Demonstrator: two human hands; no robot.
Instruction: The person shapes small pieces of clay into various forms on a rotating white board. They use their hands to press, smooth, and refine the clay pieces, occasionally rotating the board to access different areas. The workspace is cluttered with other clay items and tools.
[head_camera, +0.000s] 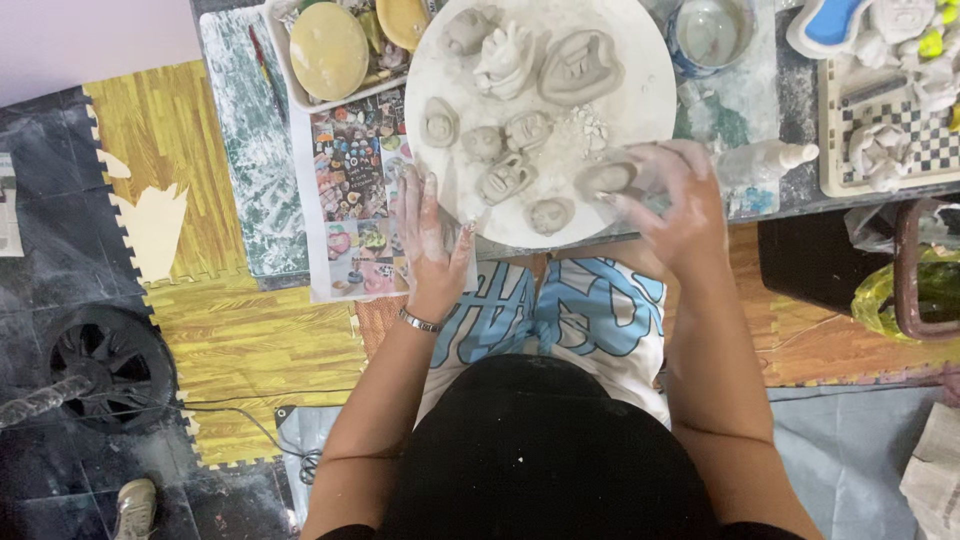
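A round white board (640, 70) lies on the work table and carries several small grey clay pieces with faces and shapes. My right hand (675, 205), smeared with clay, pinches one small clay piece (605, 178) at the board's near right edge. My left hand (432, 235) rests flat with fingers spread at the board's near left edge, on a sheet of colourful pictures (355, 200). It holds nothing. A metal bracelet (418, 321) sits on my left wrist.
A white tray (283, 60) with yellow sponges stands at the back left. A water bowl (712, 32) and a checkered board (935, 145) with clay figures are to the right. A squeeze bottle (765, 160) lies by my right hand. A black fan (100, 365) stands on the floor.
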